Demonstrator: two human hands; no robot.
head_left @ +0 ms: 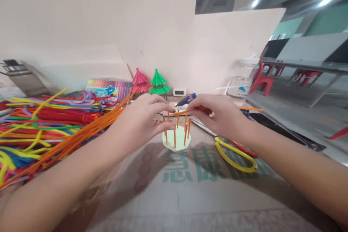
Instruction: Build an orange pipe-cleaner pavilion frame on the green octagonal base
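A pale green, many-sided base (176, 145) stands in front of me with several upright orange pipe cleaner posts around its edge. Above them lies a short orange pipe cleaner piece (180, 113), roughly level. My right hand (216, 113) pinches its right end between thumb and fingers. At the left, my left hand (148, 116) curves around the posts, thumb and index finger apart. Its index fingertip is by the piece's left end, and the thumb is close to a front post. Just behind the piece, a dark blue glue gun or pen-like tool (186, 100) is partly covered by my right hand.
Coloured pipe cleaners (62, 116) are heaped at left. Behind stand a marker set (108, 90), a pink paper-like roof model (140, 80), a green one (158, 82), and a small clock (179, 92). Yellow-handled scissors (236, 161) and a clear jar (241, 78) are at right.
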